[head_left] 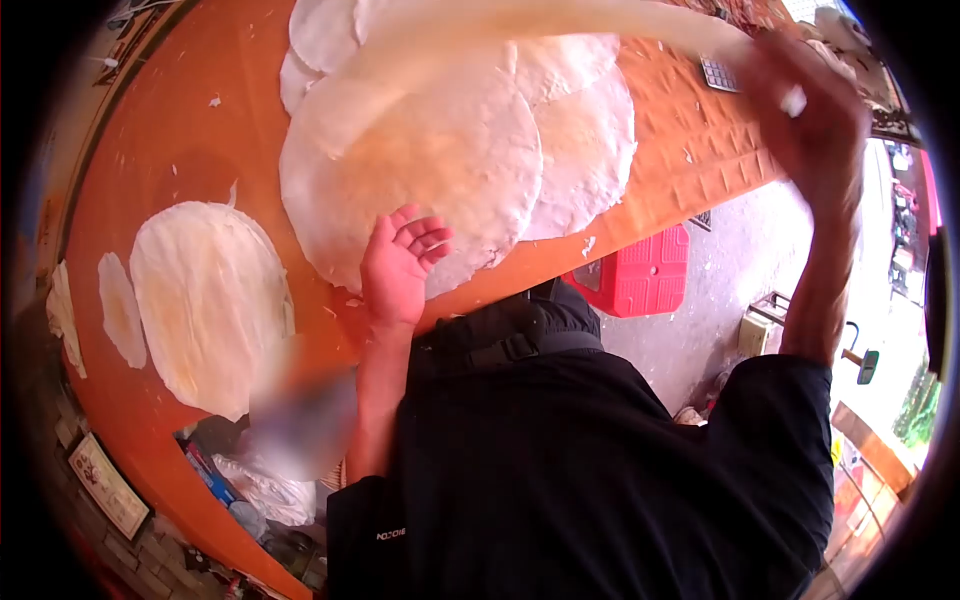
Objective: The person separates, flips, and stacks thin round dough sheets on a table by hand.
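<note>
Several thin, round, pale dough sheets [430,170] lie overlapping on the orange table. My left hand [405,260] is over the near edge of the top sheet, palm up, fingers loosely curled and apart, holding nothing. Raised at the upper right, my right hand [812,115] is blurred by motion, its fingers closed on the end of a lifted dough sheet [600,22]. That sheet stretches leftward above the pile as a smeared band. A small white spot shows on the right hand. An oval stack of sheets [205,305] rests to the left.
A narrow pale piece [121,310] lies left of the oval stack on the orange table [230,130]. Near its right edge is a calculator [718,74]. A red plastic stool [650,272] stands on the floor. Below the table's left part are a plastic bag [268,488] and clutter.
</note>
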{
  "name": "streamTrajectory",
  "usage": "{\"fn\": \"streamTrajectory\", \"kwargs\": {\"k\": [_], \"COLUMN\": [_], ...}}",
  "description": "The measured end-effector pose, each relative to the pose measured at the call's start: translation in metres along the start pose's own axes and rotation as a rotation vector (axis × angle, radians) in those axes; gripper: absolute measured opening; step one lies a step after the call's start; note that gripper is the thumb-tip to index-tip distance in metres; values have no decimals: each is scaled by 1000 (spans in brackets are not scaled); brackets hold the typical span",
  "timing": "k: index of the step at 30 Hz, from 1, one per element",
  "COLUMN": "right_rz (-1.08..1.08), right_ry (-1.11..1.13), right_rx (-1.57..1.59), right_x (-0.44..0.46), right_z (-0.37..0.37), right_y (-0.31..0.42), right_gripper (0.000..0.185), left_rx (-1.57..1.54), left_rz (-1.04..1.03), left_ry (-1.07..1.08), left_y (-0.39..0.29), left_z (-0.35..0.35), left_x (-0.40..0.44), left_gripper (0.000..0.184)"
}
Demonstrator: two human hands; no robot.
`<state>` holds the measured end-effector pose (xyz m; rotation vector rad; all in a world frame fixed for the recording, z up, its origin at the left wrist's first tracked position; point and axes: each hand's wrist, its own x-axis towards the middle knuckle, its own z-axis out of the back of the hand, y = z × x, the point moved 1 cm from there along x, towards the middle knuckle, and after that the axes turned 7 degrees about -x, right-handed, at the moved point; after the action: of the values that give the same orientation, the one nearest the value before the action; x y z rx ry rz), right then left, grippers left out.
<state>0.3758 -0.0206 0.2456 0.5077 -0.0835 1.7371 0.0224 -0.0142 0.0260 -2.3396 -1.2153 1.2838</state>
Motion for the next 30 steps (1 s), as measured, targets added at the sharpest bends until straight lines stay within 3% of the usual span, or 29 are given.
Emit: {"fn": "streamTrajectory", "kwargs": {"k": [2,4,5,7,8,10,12,14,17,18,19,21,24,25,26,28,30], "right_rz": [356,288,229,88,21,-152,-298,-370,-513,-429,-540,-418,-82,43,88,182,182], "right_ry": [190,391,453,544,581,671,689,704,454,226,195,9,-105,-167,-225,-337,-369], "right_rx": [-134,79,122,280,321,266,353,380,314,446,187,211,-464,-665,-550,-320,-127], "right_x": [-8,-26,-37,-55,-63,-75,-89,-102,-98,-96,-65,-45,10,26,31,45,60], "right_z": [-20,-42,-55,-74,-85,-91,-99,-110,-107,-107,-76,-37,56,67,63,42,4], "right_y": [47,67,65,51,36,12,-14,-33,-53,-74,-63,-126,-153,-143,-131,-83,-28], "right_gripper": [6,12,13,17,20,15,17,18,16,15,11,13,23,26,26,25,24], "left_rx": [-136,-383,-390,-490,-491,-161,-156,-386,-448,-440,-336,-143,-9,31,26,264,338], "left_rz": [51,91,87,177,182,98,115,107,80,82,83,68,-2,-77,-88,-243,-380], "left_ry": [37,158,145,321,312,46,67,176,155,150,76,-26,-73,-185,-183,-417,-446], "left_y": [-5,-7,-3,6,11,18,21,19,17,16,18,24,27,21,18,10,-6], "left_z": [-12,-14,-4,14,15,2,0,0,5,8,13,18,21,11,14,25,13], "left_x": [-2,-3,2,17,20,25,25,24,21,22,23,32,38,32,29,27,23], "left_gripper": [50,56,56,57,57,56,54,52,52,52,52,43,34,29,29,23,22]}}
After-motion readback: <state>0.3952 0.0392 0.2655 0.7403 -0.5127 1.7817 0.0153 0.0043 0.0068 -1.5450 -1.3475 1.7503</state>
